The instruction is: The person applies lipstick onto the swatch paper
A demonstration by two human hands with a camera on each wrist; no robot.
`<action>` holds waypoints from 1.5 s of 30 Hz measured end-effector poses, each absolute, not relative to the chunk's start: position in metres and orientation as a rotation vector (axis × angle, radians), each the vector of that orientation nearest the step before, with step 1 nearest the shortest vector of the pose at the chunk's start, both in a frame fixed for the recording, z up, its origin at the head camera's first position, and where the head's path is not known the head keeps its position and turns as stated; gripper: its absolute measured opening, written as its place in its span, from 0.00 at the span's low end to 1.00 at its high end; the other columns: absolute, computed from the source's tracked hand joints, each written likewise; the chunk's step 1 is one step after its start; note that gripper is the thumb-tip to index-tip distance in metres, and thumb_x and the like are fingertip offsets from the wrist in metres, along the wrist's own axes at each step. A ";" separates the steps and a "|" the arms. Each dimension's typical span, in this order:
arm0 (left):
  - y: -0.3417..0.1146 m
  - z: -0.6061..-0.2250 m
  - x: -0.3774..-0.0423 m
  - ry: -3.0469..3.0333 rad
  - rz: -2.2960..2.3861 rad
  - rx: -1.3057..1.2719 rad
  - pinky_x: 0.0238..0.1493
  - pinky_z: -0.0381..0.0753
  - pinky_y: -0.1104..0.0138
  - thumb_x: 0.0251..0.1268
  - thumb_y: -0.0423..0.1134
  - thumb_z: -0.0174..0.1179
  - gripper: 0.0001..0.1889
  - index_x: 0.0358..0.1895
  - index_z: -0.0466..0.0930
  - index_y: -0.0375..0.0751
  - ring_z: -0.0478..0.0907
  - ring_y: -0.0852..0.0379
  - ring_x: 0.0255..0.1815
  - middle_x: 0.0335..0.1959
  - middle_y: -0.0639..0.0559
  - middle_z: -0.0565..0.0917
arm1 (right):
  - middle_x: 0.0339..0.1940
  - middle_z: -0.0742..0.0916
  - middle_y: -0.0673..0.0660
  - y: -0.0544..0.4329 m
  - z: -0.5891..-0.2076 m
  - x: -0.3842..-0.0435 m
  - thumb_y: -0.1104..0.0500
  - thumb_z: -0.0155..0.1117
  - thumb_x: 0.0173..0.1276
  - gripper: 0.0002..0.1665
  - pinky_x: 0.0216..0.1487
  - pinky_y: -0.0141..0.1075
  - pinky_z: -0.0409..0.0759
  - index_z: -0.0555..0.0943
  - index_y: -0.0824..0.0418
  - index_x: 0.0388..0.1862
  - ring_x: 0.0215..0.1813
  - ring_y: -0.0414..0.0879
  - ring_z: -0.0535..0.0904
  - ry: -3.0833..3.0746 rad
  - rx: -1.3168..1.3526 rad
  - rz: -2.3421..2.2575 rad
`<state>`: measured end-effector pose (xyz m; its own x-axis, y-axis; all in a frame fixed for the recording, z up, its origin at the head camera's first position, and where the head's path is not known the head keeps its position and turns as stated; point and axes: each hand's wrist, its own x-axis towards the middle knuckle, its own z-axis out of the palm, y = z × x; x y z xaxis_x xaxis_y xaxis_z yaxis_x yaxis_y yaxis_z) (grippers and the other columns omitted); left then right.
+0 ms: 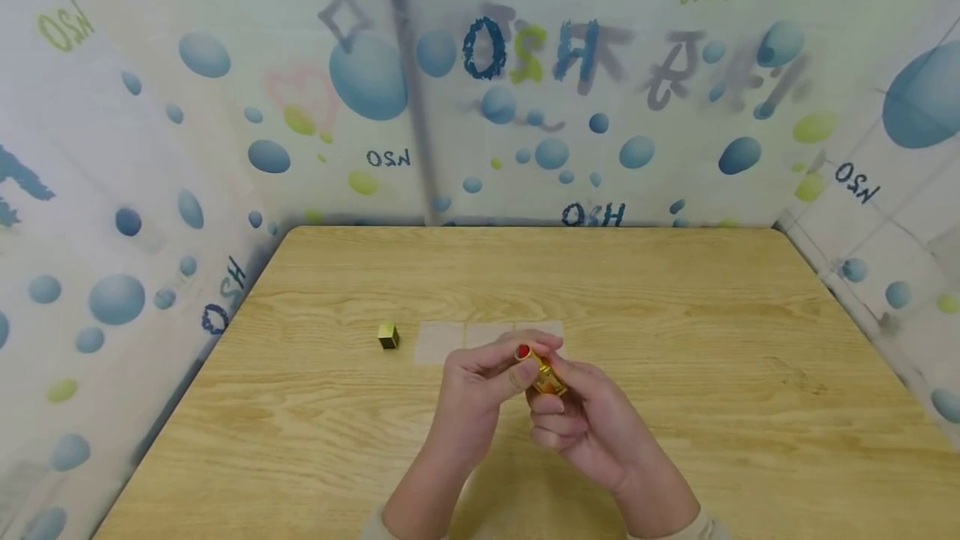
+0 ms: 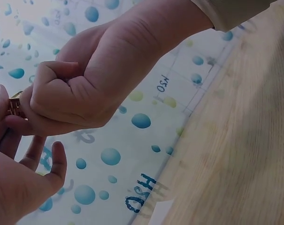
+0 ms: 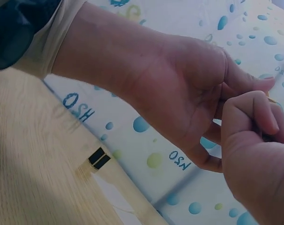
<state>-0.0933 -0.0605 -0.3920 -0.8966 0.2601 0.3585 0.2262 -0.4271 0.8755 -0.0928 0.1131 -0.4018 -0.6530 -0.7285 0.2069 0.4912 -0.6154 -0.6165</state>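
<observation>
A gold lipstick tube (image 1: 548, 380) with a red tip slants up and left between both hands in the head view. My left hand (image 1: 474, 386) pinches the upper part, its thumb just below the tip. Lower down, my right hand (image 1: 588, 423) grips the base between thumb and curled fingers. The left wrist view shows a gold sliver of the tube (image 2: 16, 108) between the fingertips, the rest hidden. Left of the hands stands a small gold and black cap (image 1: 388, 337), which also appears in the right wrist view as a black-topped block (image 3: 99, 158).
Pale rectangular sheets (image 1: 439, 343) lie in a row on the wooden table (image 1: 675, 307), beside the cap and partly behind the hands. Walls covered with blue and green drops (image 1: 551, 153) rise at the table's back and sides.
</observation>
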 end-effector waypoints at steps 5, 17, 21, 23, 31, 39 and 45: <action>-0.060 -0.391 -0.092 1.672 2.561 0.710 0.71 0.78 0.61 0.73 0.33 0.67 0.08 0.48 0.93 0.37 0.84 0.54 0.63 0.49 0.57 0.93 | 0.29 0.78 0.41 0.114 -0.404 -0.095 0.52 0.32 0.92 0.27 0.26 0.26 0.49 0.82 0.54 0.61 0.22 0.34 0.50 0.596 -0.562 -2.203; -0.064 -0.398 -0.097 1.636 2.490 0.977 0.74 0.75 0.59 0.75 0.37 0.66 0.15 0.48 0.87 0.23 0.77 0.52 0.68 0.50 0.61 0.93 | 0.25 0.65 0.42 0.117 -0.403 -0.093 0.46 0.41 0.91 0.23 0.22 0.23 0.44 0.81 0.55 0.55 0.20 0.31 0.47 0.278 -0.424 -2.039; -0.066 -0.398 -0.098 1.618 2.467 1.033 0.74 0.75 0.62 0.76 0.37 0.65 0.10 0.50 0.90 0.35 0.76 0.53 0.69 0.52 0.62 0.92 | 0.25 0.62 0.43 0.116 -0.404 -0.093 0.46 0.41 0.91 0.24 0.22 0.23 0.42 0.82 0.56 0.56 0.19 0.31 0.47 0.225 -0.430 -2.024; -0.066 -0.398 -0.098 1.615 2.470 1.025 0.74 0.75 0.63 0.76 0.36 0.65 0.10 0.51 0.91 0.37 0.77 0.53 0.68 0.53 0.61 0.92 | 0.25 0.63 0.43 0.115 -0.403 -0.092 0.46 0.41 0.91 0.23 0.22 0.23 0.43 0.82 0.56 0.57 0.19 0.31 0.47 0.226 -0.430 -2.037; -0.065 -0.393 -0.096 1.801 2.452 0.861 0.63 0.83 0.68 0.75 0.34 0.66 0.16 0.54 0.85 0.21 0.82 0.58 0.63 0.53 0.61 0.91 | 0.28 0.78 0.42 0.115 -0.401 -0.093 0.49 0.38 0.91 0.22 0.25 0.23 0.49 0.81 0.54 0.56 0.21 0.31 0.50 0.352 -0.433 -2.131; -0.061 -0.387 -0.092 1.872 2.525 0.505 0.56 0.85 0.68 0.69 0.32 0.71 0.18 0.55 0.84 0.21 0.87 0.59 0.53 0.50 0.60 0.93 | 0.30 0.83 0.43 0.112 -0.393 -0.093 0.49 0.32 0.93 0.26 0.29 0.27 0.57 0.80 0.54 0.56 0.22 0.36 0.52 0.652 -0.488 -2.267; -0.058 -0.383 -0.092 1.877 2.538 0.328 0.61 0.83 0.65 0.67 0.30 0.73 0.17 0.54 0.86 0.23 0.87 0.53 0.57 0.48 0.60 0.94 | 0.30 0.81 0.44 0.109 -0.389 -0.091 0.49 0.34 0.92 0.26 0.30 0.28 0.59 0.83 0.55 0.56 0.20 0.39 0.52 0.883 -0.474 -2.335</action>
